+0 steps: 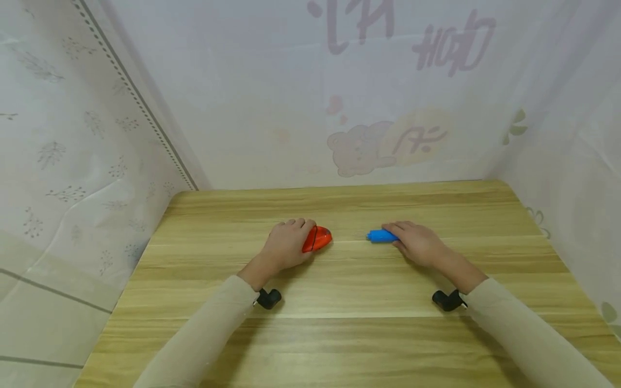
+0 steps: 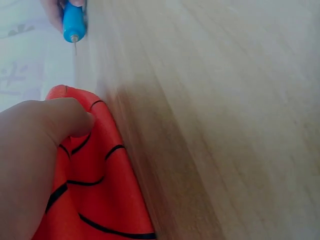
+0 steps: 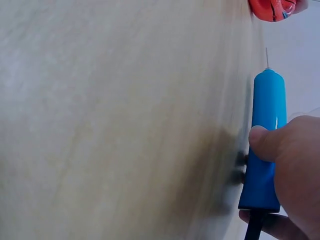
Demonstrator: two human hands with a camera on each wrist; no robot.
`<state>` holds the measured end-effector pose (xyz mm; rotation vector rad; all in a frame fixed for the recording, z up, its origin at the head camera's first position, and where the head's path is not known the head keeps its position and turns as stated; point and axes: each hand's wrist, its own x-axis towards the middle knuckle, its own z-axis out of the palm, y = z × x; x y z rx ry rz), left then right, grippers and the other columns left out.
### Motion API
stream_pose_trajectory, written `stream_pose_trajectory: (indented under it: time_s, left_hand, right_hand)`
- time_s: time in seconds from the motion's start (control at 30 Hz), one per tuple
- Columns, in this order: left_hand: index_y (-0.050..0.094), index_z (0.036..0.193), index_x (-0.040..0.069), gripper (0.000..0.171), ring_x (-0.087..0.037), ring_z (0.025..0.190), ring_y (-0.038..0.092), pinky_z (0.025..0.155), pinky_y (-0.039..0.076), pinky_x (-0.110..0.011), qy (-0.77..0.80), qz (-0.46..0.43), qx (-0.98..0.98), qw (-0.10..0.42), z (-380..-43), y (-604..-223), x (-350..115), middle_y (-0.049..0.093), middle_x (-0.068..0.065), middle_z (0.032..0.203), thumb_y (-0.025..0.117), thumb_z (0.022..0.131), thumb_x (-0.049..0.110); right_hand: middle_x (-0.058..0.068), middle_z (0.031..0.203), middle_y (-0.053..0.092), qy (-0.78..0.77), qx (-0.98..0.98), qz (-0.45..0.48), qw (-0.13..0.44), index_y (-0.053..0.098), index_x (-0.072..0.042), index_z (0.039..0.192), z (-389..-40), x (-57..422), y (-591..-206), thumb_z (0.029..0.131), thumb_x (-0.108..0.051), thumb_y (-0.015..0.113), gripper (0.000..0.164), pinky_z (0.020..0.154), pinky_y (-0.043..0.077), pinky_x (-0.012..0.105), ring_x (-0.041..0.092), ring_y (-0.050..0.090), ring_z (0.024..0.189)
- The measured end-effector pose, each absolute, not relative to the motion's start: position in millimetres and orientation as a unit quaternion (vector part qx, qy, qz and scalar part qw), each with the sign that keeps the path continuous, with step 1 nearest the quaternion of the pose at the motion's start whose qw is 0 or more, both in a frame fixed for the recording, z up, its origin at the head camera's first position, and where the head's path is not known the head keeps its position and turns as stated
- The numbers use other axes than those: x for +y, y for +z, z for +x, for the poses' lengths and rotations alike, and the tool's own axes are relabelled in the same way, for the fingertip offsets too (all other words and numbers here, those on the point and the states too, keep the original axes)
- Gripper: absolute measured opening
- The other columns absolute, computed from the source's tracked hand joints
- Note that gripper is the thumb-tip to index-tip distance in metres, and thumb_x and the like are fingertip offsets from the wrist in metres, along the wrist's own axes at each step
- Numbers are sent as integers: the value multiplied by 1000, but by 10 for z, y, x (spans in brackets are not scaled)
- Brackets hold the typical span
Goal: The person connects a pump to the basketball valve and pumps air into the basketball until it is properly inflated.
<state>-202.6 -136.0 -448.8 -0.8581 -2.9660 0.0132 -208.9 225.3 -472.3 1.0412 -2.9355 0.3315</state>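
Note:
A limp, folded red ball [image 1: 320,239] with black lines lies low over the table under my left hand [image 1: 285,245]. In the left wrist view my thumb presses into a fold of the ball [image 2: 102,170], gripping it. To the right, my right hand [image 1: 421,245] holds a small blue hand pump [image 1: 381,236]. A thin needle [image 3: 267,57] sticks out of the pump's front end and points left, toward the ball, with a gap between them. The thumb lies along the pump's blue barrel [image 3: 269,105], and a black rod [image 3: 254,225] shows at its rear end.
Both hands are over the far half of a wood-grain table [image 1: 335,345]. A pale printed curtain [image 1: 262,108] hangs behind the far edge, with more on both sides. Each wrist carries a small black camera, on the left [image 1: 269,298] and right [image 1: 446,300].

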Motion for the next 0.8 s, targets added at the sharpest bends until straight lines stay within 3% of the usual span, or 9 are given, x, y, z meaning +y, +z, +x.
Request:
stream_pose_trajectory:
  time_s: [0.27, 0.53, 0.8]
  left_hand:
    - [57, 131, 13, 58, -22, 93, 64, 79, 54, -39, -21, -282, -958, 41, -1995, -4433, -1377, 66, -4, 109, 81, 83, 33]
    - [58, 132, 12, 56, -22, 96, 62, 80, 54, -40, -43, -277, -958, 57, -1962, -4350, -1384, 66, -5, 113, 77, 83, 32]
    - [58, 128, 12, 52, -23, 100, 62, 83, 52, -41, -50, -295, -950, 85, -1894, -4236, -1373, 66, -5, 114, 77, 83, 29]
  right_hand:
    - [22, 131, 60, 121, -938, 324, 3, 49, 2, 145, -2052, 2311, -4695, 103, -11, 59, 45, 96, 50, 55, 40, 59, 120]
    - [15, 125, 63, 122, -945, 303, 4, 55, -4, 140, -2036, 2338, -4650, 103, -32, 61, 47, 89, 53, 51, 32, 63, 112]
    - [16, 126, 64, 118, -947, 298, 13, 59, -4, 137, -1966, 2226, -4451, 102, -32, 62, 45, 88, 54, 52, 34, 64, 113]
